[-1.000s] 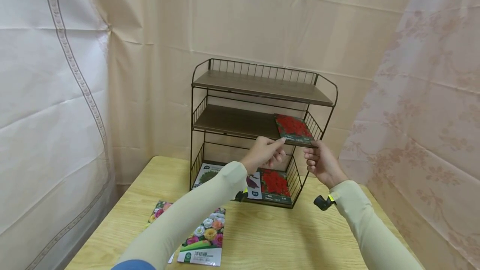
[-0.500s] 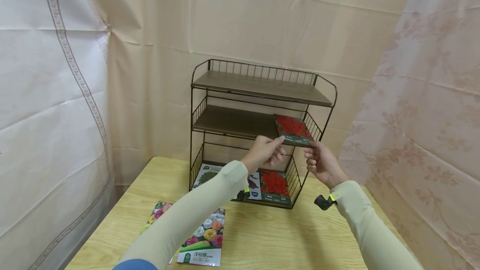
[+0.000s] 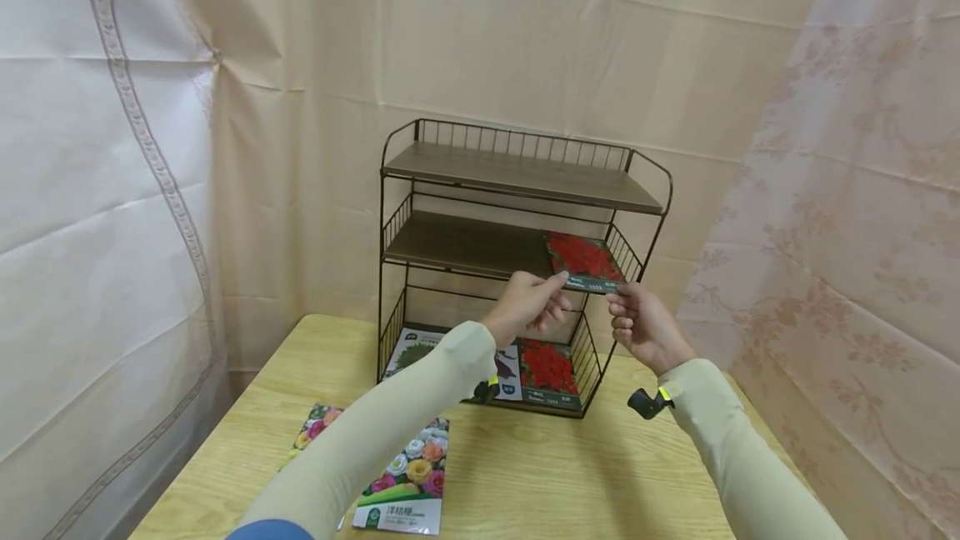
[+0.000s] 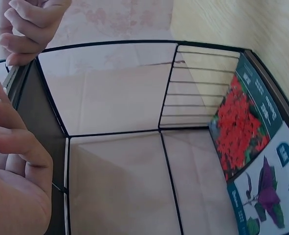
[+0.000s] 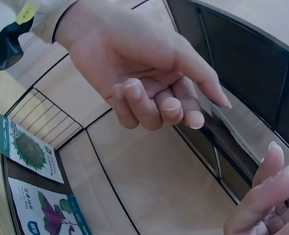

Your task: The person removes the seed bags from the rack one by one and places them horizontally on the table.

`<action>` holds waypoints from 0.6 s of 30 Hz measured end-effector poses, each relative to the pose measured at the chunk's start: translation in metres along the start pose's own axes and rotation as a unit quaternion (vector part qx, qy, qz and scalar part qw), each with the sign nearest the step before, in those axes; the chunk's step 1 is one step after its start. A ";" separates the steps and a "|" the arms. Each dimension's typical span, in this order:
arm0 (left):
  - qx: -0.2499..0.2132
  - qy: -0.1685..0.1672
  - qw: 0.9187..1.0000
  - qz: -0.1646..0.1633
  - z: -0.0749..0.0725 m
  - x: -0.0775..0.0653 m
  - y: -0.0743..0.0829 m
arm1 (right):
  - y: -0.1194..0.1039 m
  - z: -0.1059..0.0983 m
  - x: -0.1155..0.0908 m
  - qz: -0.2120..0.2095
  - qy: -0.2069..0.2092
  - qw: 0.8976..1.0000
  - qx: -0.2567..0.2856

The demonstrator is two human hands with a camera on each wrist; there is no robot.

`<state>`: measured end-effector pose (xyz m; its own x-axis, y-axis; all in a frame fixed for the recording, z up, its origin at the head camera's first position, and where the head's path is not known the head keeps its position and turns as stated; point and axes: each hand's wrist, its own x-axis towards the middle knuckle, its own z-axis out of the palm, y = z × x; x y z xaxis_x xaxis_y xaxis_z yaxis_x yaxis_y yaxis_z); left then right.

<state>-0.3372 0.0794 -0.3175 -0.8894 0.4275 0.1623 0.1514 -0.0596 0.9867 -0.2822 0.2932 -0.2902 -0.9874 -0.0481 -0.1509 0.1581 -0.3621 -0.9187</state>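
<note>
A seed packet with red flowers (image 3: 583, 257) lies at the right end of the rack's middle shelf (image 3: 472, 242), its front edge at the shelf's front. My left hand (image 3: 528, 304) pinches the packet's near left corner, thumb on top and the other fingers curled. At the near right corner my right hand (image 3: 648, 327) holds the packet between thumb and index finger. In the right wrist view the packet's thin edge (image 5: 237, 134) shows between the right hand (image 5: 139, 73) and the left hand (image 5: 269, 198). The left wrist view shows both hands at the shelf edge.
On the bottom shelf lie another red-flower packet (image 3: 549, 367), a purple-plant packet (image 4: 269, 196) and a packet with a green spiky plant (image 5: 32, 149). Packets with colourful flowers (image 3: 408, 473) lie on the wooden table (image 3: 540, 473), partly under my left forearm. Wire sides (image 3: 630, 252) bound the shelves.
The red-flower packet on the middle shelf has shifted slightly left and toward me, with both hands staying at its front corners. The right fingertips have moved slightly left with it.
</note>
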 end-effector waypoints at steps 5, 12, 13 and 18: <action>-0.040 -0.014 0.999 -0.013 0.001 -0.001 0.003 | 0.001 0.000 -0.004 -0.015 -0.008 1.000 -0.013; -0.053 -0.016 0.998 -0.019 0.002 -0.003 0.008 | 0.001 -0.007 -0.008 -0.036 -0.018 0.996 -0.076; -0.047 -0.015 0.999 -0.018 0.002 -0.003 0.008 | 0.001 -0.008 -0.009 -0.036 -0.019 0.996 -0.080; -0.027 -0.021 0.999 -0.008 0.002 -0.004 0.007 | 0.002 -0.014 -0.011 -0.041 -0.032 0.994 -0.097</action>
<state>-0.3317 0.0787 -0.3109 -0.8720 0.4668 0.1473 0.1125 -0.1016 0.9884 -0.2704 0.3059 -0.2950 -0.9946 -0.0879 -0.0556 0.0708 -0.1806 -0.9810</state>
